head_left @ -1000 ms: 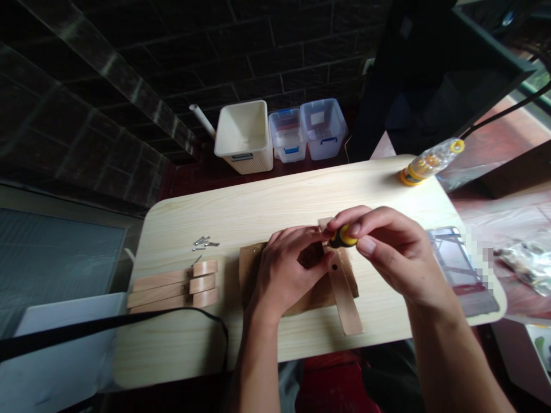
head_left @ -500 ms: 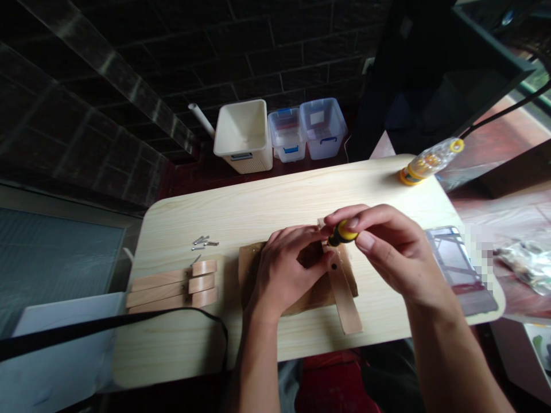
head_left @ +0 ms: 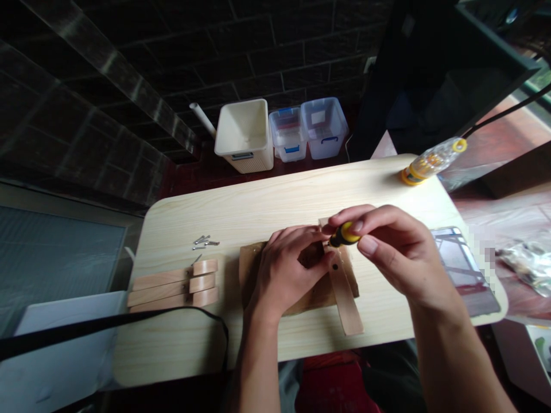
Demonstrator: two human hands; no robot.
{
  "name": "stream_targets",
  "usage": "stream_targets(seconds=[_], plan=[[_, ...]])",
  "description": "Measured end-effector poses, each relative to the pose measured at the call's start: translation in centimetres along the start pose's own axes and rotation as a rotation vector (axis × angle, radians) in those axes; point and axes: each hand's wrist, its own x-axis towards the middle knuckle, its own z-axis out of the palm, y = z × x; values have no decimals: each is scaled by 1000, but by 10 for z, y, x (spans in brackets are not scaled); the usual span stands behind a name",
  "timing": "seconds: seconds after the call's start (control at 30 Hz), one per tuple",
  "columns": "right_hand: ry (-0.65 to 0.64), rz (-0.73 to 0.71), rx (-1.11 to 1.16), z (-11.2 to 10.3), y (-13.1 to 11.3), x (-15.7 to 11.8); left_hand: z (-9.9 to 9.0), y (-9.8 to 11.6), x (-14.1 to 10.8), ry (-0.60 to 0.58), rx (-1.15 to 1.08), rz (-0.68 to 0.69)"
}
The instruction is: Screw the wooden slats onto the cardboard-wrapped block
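Note:
My right hand (head_left: 391,246) pinches a yellow and black screwdriver (head_left: 345,234), its tip pointing down at a flat wooden strip (head_left: 346,304). That strip has a dark hole in it and lies across a brown block (head_left: 312,299) on the table. My left hand (head_left: 288,267) rests over the block, with thumb and fingertips closed on the strip beside the screwdriver tip. The tip itself is too small to make out. To the left lie several screws (head_left: 205,243), wooden strips (head_left: 157,288) and small curved wooden pieces (head_left: 204,282).
A clear bottle-shaped container with yellow ends (head_left: 430,163) stands at the table's back right. A tablet-like dark panel (head_left: 465,269) lies at the right edge. Beyond the table (head_left: 241,201) are a cream bin (head_left: 243,132) and two clear boxes (head_left: 325,129). A black strap crosses the lower left.
The screwdriver and my right hand have shifted very slightly to the right, and the screwdriver looks a little turned. My left hand stays in the same place.

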Motion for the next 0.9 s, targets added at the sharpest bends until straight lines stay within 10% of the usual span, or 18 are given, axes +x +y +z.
stream_targets(seconds=[0.9], plan=[[14, 6, 28, 1, 1, 0, -1, 0, 0, 14, -10, 16]])
